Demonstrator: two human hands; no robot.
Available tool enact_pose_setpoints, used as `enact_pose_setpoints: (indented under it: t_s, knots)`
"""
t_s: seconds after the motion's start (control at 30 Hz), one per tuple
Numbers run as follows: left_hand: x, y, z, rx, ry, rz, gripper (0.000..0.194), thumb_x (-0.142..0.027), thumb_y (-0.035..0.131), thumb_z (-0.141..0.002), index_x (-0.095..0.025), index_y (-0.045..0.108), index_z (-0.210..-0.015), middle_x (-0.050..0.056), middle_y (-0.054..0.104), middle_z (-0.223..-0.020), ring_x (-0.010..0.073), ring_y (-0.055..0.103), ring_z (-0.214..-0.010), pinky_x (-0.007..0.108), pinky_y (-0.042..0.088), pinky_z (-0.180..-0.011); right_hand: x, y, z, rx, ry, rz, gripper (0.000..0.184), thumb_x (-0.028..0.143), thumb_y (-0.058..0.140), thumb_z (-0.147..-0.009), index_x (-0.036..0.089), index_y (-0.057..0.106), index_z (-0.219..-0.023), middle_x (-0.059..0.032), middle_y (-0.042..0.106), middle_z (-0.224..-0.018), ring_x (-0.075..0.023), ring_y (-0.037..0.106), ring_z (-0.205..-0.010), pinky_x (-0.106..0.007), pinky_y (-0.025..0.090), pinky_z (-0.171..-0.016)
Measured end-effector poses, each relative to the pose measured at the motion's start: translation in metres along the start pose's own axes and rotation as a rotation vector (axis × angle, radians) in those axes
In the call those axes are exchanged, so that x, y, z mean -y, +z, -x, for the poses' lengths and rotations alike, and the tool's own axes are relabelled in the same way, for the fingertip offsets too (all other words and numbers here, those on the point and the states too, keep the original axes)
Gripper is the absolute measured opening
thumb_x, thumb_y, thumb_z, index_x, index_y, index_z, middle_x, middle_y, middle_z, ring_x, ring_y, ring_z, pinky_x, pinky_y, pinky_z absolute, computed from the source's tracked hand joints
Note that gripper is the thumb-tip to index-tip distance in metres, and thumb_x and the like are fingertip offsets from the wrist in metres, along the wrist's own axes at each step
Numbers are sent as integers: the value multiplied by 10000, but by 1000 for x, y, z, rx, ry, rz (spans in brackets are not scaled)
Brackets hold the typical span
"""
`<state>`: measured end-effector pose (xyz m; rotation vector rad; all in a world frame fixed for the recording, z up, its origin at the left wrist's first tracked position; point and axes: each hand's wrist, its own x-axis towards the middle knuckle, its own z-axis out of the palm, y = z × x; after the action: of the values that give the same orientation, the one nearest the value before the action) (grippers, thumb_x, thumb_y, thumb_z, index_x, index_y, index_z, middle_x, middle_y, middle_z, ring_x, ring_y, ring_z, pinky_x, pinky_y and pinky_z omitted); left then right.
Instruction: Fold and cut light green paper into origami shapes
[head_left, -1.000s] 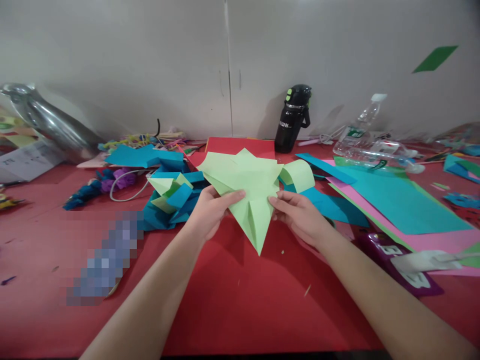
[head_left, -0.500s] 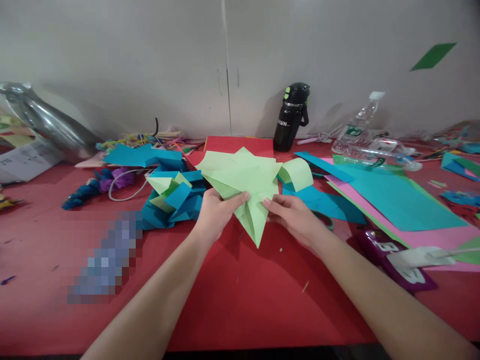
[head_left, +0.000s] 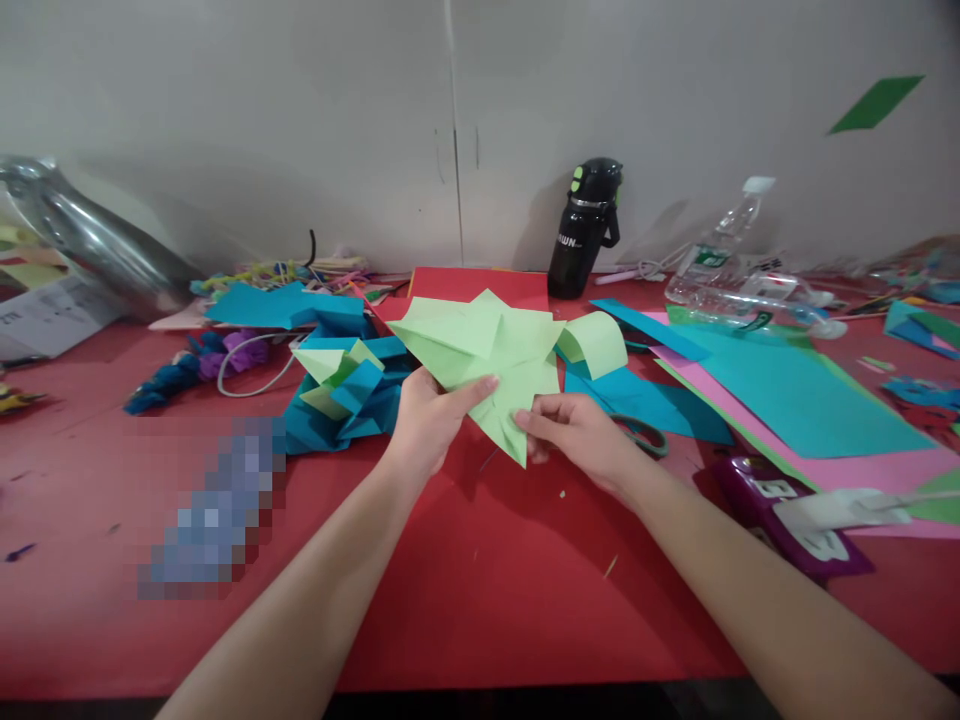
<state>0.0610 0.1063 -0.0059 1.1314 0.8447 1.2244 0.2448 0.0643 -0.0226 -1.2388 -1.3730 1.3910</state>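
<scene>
A light green folded paper star [head_left: 517, 350] is held up above the red table, one point directed down toward me. My left hand [head_left: 431, 420] grips its lower left side, thumb lying on top and the other fingers hidden beneath. With thumb and bent fingers, my right hand [head_left: 566, 430] pinches the star's lower right edge close to the downward point. Left of the star lies a bundle of folded blue paper [head_left: 349, 400] with light green pieces in it. Just beyond its right side sits a curled light green paper strip [head_left: 594, 345].
A black bottle [head_left: 585, 230] stands at the back by the wall. To the right are stacked blue, pink and green sheets [head_left: 817, 400], clear plastic bottles [head_left: 720, 250] and a purple power strip [head_left: 787, 515]. Scissors [head_left: 641, 435] lie by my right wrist; a metal jug [head_left: 97, 240] is far left.
My right hand has shifted down toward the star's near point. That point has been raised and turned slightly right, and a flap on the star's upper left now stands out more.
</scene>
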Motion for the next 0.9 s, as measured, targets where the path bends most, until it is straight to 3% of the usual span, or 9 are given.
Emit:
enact_pose_setpoints:
  t_s: [0.13, 0.27, 0.37, 0.57, 0.63, 0.73, 0.77, 0.83, 0.9]
  knots:
    - [-4, 0, 0, -22, 36, 6, 331, -285, 861, -703, -121, 760, -973, 149, 739, -1184, 335, 695, -1089, 412, 577, -896, 2, 5, 3, -36, -29, 54, 485, 600, 596, -902, 206, 553, -623, 4, 598, -529, -117, 544, -495, -277, 453, -555]
    - [-7, -1, 0, -71, 37, 25, 298, -303, 878, -677, -126, 761, -887, 142, 757, -1122, 335, 701, -1069, 415, 580, -893, 5, 7, 3, 57, -53, 2, 376, 556, 653, -883, 207, 585, -762, -2, 646, -690, -144, 622, -659, -293, 499, -679]
    - [-9, -1, -1, -92, 35, 47, 273, -299, 882, -666, -127, 753, -834, 138, 771, -1054, 333, 705, -1060, 419, 577, -907, 6, 7, 5, 103, -29, 90, 481, 594, 519, -950, 205, 539, -667, 6, 583, -606, -120, 537, -561, -279, 447, -597]
    - [-6, -8, -6, -160, 118, 7, 343, -259, 844, -686, -152, 727, -990, 111, 760, -1105, 295, 706, -1059, 374, 561, -903, 8, -4, 10, 286, 32, 224, 439, 574, 585, -916, 214, 537, -669, 7, 588, -593, -134, 533, -547, -288, 423, -556]
    - [-5, -12, -7, -154, 130, -127, 366, -241, 814, -702, -155, 715, -1043, 111, 755, -1120, 293, 707, -1038, 365, 562, -868, 9, -9, 9, 143, -52, 325, 395, 538, 645, -888, 221, 521, -688, 24, 538, -607, -128, 488, -556, -286, 388, -544]
    - [-4, -15, -7, -90, 117, -332, 335, -203, 768, -712, -163, 715, -1041, 105, 756, -1097, 296, 705, -1000, 368, 557, -830, 12, -17, 6, -264, -288, 329, 283, 435, 683, -880, 234, 519, -767, 14, 531, -730, -144, 503, -663, -297, 413, -610]
    - [-4, -15, -7, -62, 117, -375, 319, -187, 750, -714, -168, 717, -1031, 99, 758, -1084, 294, 703, -993, 370, 552, -832, 14, -19, 6, -341, -347, 295, 225, 399, 674, -889, 237, 539, -810, 0, 557, -787, -158, 536, -721, -310, 441, -657]
    - [-4, -14, -6, -13, 112, -429, 301, -165, 716, -721, -174, 717, -1022, 91, 758, -1068, 288, 701, -976, 372, 543, -838, 16, -22, 6, -394, -414, 257, 132, 356, 656, -901, 243, 590, -917, -34, 614, -912, -194, 596, -856, -345, 487, -757]
    - [-4, -13, -5, 36, 75, -441, 311, -158, 678, -741, -177, 709, -1050, 93, 751, -1093, 285, 701, -967, 380, 540, -839, 17, -23, 7, -363, -427, 319, 192, 359, 664, -899, 256, 630, -1057, -64, 649, -1074, -229, 616, -989, -384, 508, -846]
